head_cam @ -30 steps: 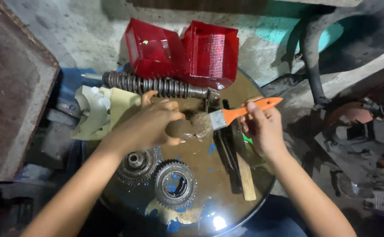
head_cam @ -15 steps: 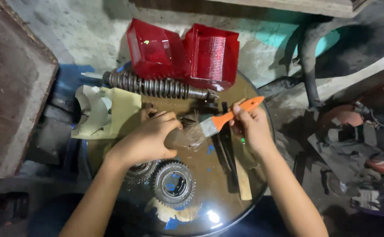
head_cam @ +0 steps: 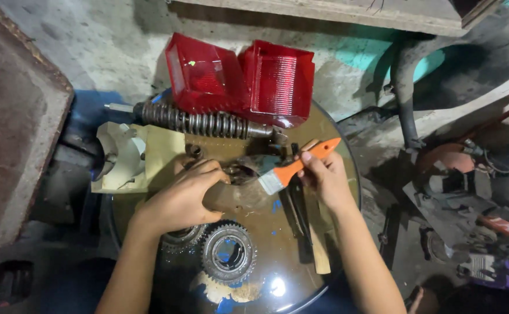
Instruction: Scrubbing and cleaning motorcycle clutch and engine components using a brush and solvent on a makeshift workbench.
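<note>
My right hand (head_cam: 324,177) grips a paintbrush with an orange handle (head_cam: 301,164), its bristle end pointing left toward a dark metal part (head_cam: 240,172). My left hand (head_cam: 187,195) curls over that part and holds it down on the round oily drum top (head_cam: 254,256). A large toothed gear (head_cam: 228,252) lies just below my left wrist, with a second gear (head_cam: 182,237) partly hidden under the forearm. Dark hand tools (head_cam: 298,212) and a wooden stick (head_cam: 319,253) lie under my right hand.
A coil-spring shock absorber (head_cam: 202,122) lies across the drum's far edge, below two red lamp covers (head_cam: 240,78). A cream cardboard piece with white plastic (head_cam: 129,157) sits at left. A rusty metal box (head_cam: 10,128) stands far left; scrap parts (head_cam: 470,192) and a black hose (head_cam: 406,93) are at right.
The brush has drawn back slightly to the right, off the part, and my left hand has shifted a little over the part. The view has drifted, framing the drum lower.
</note>
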